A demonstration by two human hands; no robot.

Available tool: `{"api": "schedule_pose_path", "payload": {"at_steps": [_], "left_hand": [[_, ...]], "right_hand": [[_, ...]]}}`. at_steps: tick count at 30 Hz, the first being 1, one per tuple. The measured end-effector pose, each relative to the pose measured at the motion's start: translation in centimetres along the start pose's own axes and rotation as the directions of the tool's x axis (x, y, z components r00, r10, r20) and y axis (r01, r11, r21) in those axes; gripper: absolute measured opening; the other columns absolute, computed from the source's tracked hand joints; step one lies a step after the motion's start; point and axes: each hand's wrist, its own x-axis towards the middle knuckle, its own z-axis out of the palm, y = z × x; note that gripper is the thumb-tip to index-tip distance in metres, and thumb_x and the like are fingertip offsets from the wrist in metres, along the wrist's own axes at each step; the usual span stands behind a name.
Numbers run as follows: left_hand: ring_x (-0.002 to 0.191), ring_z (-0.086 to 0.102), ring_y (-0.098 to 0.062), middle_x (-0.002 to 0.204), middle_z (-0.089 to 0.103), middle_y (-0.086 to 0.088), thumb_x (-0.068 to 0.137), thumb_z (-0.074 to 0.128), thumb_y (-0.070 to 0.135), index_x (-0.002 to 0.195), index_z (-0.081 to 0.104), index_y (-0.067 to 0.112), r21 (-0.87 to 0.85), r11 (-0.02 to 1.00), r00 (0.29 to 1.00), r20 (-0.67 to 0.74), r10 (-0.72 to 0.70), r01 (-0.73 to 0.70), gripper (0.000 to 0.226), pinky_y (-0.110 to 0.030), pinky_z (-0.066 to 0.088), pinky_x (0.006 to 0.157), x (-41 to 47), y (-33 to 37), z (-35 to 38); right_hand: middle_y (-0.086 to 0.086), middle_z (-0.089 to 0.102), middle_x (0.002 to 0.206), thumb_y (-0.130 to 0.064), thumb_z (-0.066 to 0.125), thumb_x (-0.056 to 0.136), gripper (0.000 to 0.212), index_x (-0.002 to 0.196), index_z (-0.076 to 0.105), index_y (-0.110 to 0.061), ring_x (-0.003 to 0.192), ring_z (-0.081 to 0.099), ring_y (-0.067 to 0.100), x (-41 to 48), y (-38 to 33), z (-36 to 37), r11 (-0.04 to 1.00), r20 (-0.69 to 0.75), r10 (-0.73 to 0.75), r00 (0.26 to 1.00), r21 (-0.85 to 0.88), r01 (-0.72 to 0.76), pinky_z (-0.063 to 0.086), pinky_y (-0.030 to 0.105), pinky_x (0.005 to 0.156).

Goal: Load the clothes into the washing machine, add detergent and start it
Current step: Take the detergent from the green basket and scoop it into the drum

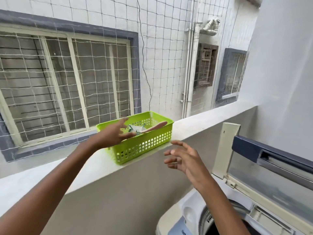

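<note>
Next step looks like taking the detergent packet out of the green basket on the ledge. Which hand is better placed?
Left. The left hand is open over the green basket's near rim, fingers beside the white-and-green packet. The right hand is open too, but lower, in front of the ledge.

Soft daylight, motion-blurred hands (115, 134), warped edges

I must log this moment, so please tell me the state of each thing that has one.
washing machine lid: raised open
washing machine: drum exposed, contents unclear
green basket: upright on the ledge, holding a packet
left hand: open, empty, reaching over the basket
right hand: open, empty
</note>
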Motion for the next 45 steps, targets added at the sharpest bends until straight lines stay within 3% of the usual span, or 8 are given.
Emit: {"api": "schedule_pose_path", "payload": {"at_steps": [6,15,24,27,33,37,41,45], "left_hand": [[0.118,0.054,-0.026,0.132,0.052,-0.011,0.060,0.047,0.082,0.144,0.025,0.033,-0.100,0.993,0.985,0.151,0.078,-0.063,0.099,-0.024,0.040,0.084,2.5,-1.4,0.4],[0.117,0.056,-0.026,0.130,0.056,-0.007,0.074,0.052,0.062,0.143,0.014,0.044,-0.137,0.986,0.985,0.128,0.113,-0.095,0.081,-0.037,0.045,0.098,2.6,-2.1,0.8],[0.104,0.061,-0.013,0.113,0.064,0.010,0.052,0.037,0.093,0.128,0.037,0.050,-0.080,0.991,0.984,0.140,0.115,-0.104,0.088,-0.033,0.047,0.090,2.5,-2.1,0.8],[0.067,0.050,-0.008,0.069,0.053,0.011,0.077,0.044,0.071,0.077,0.047,0.036,-0.013,0.997,0.988,0.137,0.076,-0.075,0.035,-0.027,0.037,0.063,2.4,-1.3,0.7],[0.050,0.038,-0.005,0.047,0.045,0.013,0.075,0.040,0.070,0.065,0.042,0.042,0.015,0.996,0.983,0.163,0.083,-0.086,0.030,-0.028,0.031,0.056,2.5,-1.0,0.5],[0.056,0.043,-0.003,0.064,0.056,0.013,0.072,0.039,0.076,0.083,0.045,0.043,0.001,0.997,0.982,0.170,0.082,-0.083,0.035,-0.026,0.035,0.059,2.7,-1.2,0.7],[0.075,0.057,-0.008,0.087,0.065,0.008,0.054,0.031,0.091,0.116,0.048,0.037,-0.002,0.998,0.986,0.157,0.063,-0.063,0.084,-0.021,0.037,0.061,2.7,-1.4,0.7],[0.079,0.053,-0.008,0.099,0.063,0.011,0.064,0.035,0.085,0.128,0.045,0.033,0.011,0.999,0.987,0.159,0.029,-0.032,0.083,-0.023,0.039,0.069,2.4,-1.1,0.6]], "right_hand": [[0.012,0.059,0.081,0.005,0.056,0.084,0.036,0.113,0.046,-0.014,0.048,0.060,0.015,4.6,0.0,4.3,0.995,0.007,-0.092,0.996,-0.047,0.092,0.051,0.025,0.053],[-0.003,0.058,0.054,-0.013,0.055,0.091,0.014,0.092,0.064,-0.003,0.044,0.051,0.009,8.0,-2.1,6.6,0.908,0.115,-0.279,0.953,-0.291,0.301,0.046,0.017,0.047],[0.006,0.067,0.073,-0.036,0.057,0.088,0.025,0.078,0.065,-0.015,0.063,0.058,0.020,9.9,-4.5,8.5,0.458,0.314,-0.291,0.904,-0.783,0.420,0.053,0.050,0.070],[0.012,0.065,0.071,-0.034,0.056,0.089,0.029,0.081,0.063,-0.007,0.064,0.061,0.030,10.9,-4.2,8.7,0.497,0.233,-0.294,0.927,-0.791,0.357,0.053,0.054,0.070],[0.002,0.057,0.057,-0.025,0.053,0.091,0.027,0.082,0.062,-0.001,0.046,0.053,0.018,11.8,-3.8,8.4,0.624,0.156,-0.258,0.954,-0.727,0.288,0.051,0.042,0.058],[0.004,0.056,0.055,-0.019,0.051,0.092,0.021,0.078,0.059,-0.006,0.031,0.047,0.003,12.3,-3.6,8.3,0.686,0.129,-0.216,0.968,-0.685,0.245,0.038,0.016,0.038],[0.008,0.056,0.054,-0.014,0.052,0.090,0.020,0.073,0.059,-0.006,0.028,0.043,0.004,12.4,-3.6,8.3,0.776,0.118,-0.170,0.978,-0.596,0.207,0.033,0.013,0.034],[0.010,0.056,0.053,-0.010,0.052,0.089,0.015,0.077,0.058,-0.004,0.027,0.041,0.006,12.3,-3.7,8.1,0.854,0.114,-0.135,0.984,-0.490,0.174,0.032,0.013,0.033]]}}
